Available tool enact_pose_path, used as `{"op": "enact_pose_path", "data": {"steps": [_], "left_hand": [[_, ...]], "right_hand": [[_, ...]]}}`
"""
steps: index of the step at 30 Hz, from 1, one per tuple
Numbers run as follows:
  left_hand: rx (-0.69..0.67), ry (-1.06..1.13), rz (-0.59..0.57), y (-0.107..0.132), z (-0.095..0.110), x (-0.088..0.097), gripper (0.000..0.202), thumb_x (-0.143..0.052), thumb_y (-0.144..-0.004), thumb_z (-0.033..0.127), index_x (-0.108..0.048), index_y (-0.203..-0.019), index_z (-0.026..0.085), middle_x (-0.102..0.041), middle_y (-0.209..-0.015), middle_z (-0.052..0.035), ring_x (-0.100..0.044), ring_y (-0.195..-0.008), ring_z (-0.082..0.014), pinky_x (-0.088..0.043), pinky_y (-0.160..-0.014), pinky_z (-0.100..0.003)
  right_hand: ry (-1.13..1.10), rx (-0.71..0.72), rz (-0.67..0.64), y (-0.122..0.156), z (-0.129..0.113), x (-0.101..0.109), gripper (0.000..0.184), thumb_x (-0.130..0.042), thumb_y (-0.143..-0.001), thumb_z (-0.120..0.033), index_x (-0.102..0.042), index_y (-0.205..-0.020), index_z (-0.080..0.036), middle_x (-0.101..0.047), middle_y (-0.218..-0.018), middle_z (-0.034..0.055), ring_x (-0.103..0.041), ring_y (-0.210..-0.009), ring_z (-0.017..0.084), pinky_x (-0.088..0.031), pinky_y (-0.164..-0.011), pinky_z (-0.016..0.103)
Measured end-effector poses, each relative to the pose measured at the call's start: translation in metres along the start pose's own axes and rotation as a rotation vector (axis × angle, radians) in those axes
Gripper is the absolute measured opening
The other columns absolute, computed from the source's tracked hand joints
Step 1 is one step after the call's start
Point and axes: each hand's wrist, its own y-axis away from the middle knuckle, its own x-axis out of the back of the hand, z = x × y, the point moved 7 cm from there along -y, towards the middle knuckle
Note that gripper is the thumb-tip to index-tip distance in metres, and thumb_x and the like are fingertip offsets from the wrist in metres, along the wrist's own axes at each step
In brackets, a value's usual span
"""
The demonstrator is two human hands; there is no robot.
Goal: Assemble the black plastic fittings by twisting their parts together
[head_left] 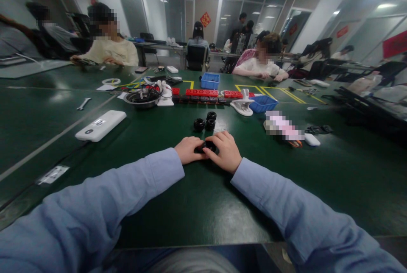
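Note:
My left hand (pixel 188 150) and my right hand (pixel 225 151) rest on the green table (pixel 197 196), meeting around a small black round part (pixel 208 146). Both hands have their fingers curled onto it from either side. Most of the part is covered by my fingers. Just beyond my hands sit three more black round parts (pixel 205 122) in a tight cluster. Both my forearms wear light blue sleeves.
A white flat device (pixel 101 125) lies to the left, a wrench (pixel 83 103) farther left. Behind are a metal bowl (pixel 141 97), red blocks (pixel 202 93), two blue bins (pixel 210 80), a white clamp (pixel 242 104). Several other people sit at the far side.

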Motion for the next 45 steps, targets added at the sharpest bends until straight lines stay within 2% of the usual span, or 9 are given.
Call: {"op": "enact_pose_path", "data": {"steps": [5,11,16,23,27,31,38,45], "left_hand": [[-0.017,0.044,0.01,0.0,0.001,0.002,0.036,-0.059,-0.076,0.051,-0.06,-0.088,0.016,-0.062,-0.086,-0.0037,-0.056,-0.08,-0.0196,-0.04,-0.072,-0.03],[0.006,-0.004,0.004,-0.001,-0.003,-0.001,0.036,-0.062,-0.074,0.051,-0.059,-0.079,0.016,-0.06,-0.079,-0.0026,-0.054,-0.075,-0.0184,-0.038,-0.066,-0.028],[0.014,-0.027,-0.005,-0.002,-0.006,-0.004,0.037,-0.062,-0.074,0.052,-0.06,-0.082,0.015,-0.06,-0.079,-0.003,-0.055,-0.077,-0.0192,-0.038,-0.067,-0.028],[0.033,-0.008,-0.027,-0.003,-0.006,-0.004,0.038,-0.062,-0.074,0.051,-0.062,-0.088,0.014,-0.063,-0.085,-0.005,-0.057,-0.082,-0.021,-0.04,-0.072,-0.03],[0.007,0.02,-0.024,-0.002,-0.002,-0.001,0.037,-0.062,-0.074,0.053,-0.064,-0.087,0.018,-0.062,-0.083,-0.0021,-0.056,-0.079,-0.0191,-0.039,-0.069,-0.028],[-0.018,0.031,-0.001,-0.001,-0.001,0.0,0.036,-0.062,-0.074,0.053,-0.063,-0.087,0.019,-0.062,-0.082,-0.0006,-0.055,-0.077,-0.0181,-0.038,-0.067,-0.027],[-0.017,0.01,0.011,-0.002,-0.003,-0.001,0.034,-0.062,-0.073,0.051,-0.059,-0.077,0.017,-0.061,-0.08,-0.0011,-0.054,-0.076,-0.0178,-0.038,-0.066,-0.027],[-0.016,-0.003,-0.013,-0.001,-0.002,-0.001,0.023,-0.065,-0.073,0.037,-0.06,-0.081,0.016,-0.06,-0.082,-0.002,-0.054,-0.077,-0.0186,-0.037,-0.068,-0.028]], "right_hand": [[-0.012,0.007,-0.013,0.0,-0.002,0.0,0.024,-0.056,-0.082,-0.035,-0.064,-0.093,-0.015,-0.06,-0.086,0.0068,-0.046,-0.084,0.021,-0.037,-0.077,0.034],[-0.056,0.048,-0.024,0.0,-0.008,0.003,0.023,-0.052,-0.081,-0.026,-0.064,-0.096,-0.014,-0.062,-0.092,0.007,-0.046,-0.085,0.021,-0.038,-0.077,0.034],[-0.078,0.091,-0.034,0.0,-0.011,0.003,0.027,-0.048,-0.081,-0.023,-0.064,-0.1,-0.014,-0.064,-0.099,0.0065,-0.046,-0.084,0.02,-0.037,-0.078,0.035],[-0.084,0.16,-0.049,0.002,-0.016,0.002,0.035,-0.048,-0.073,-0.014,-0.064,-0.104,-0.015,-0.064,-0.109,0.003,-0.044,-0.082,0.02,-0.035,-0.075,0.035],[-0.083,0.223,-0.059,0.005,-0.018,-0.001,0.027,-0.046,-0.077,-0.009,-0.067,-0.09,-0.019,-0.064,-0.109,0.0002,-0.042,-0.081,0.019,-0.033,-0.073,0.034],[-0.077,0.214,-0.066,0.005,-0.016,-0.004,0.027,-0.046,-0.081,-0.008,-0.069,-0.078,-0.022,-0.066,-0.105,-0.0039,-0.041,-0.079,0.018,-0.033,-0.071,0.032],[-0.089,0.187,-0.075,0.004,-0.016,-0.007,0.03,-0.047,-0.086,-0.012,-0.067,-0.067,-0.022,-0.067,-0.092,-0.0017,-0.043,-0.077,0.016,-0.034,-0.069,0.031],[-0.124,0.235,-0.047,0.006,-0.022,-0.001,0.033,-0.044,-0.086,-0.01,-0.066,-0.066,-0.021,-0.067,-0.083,-0.001,-0.044,-0.074,0.016,-0.035,-0.067,0.031]]}}
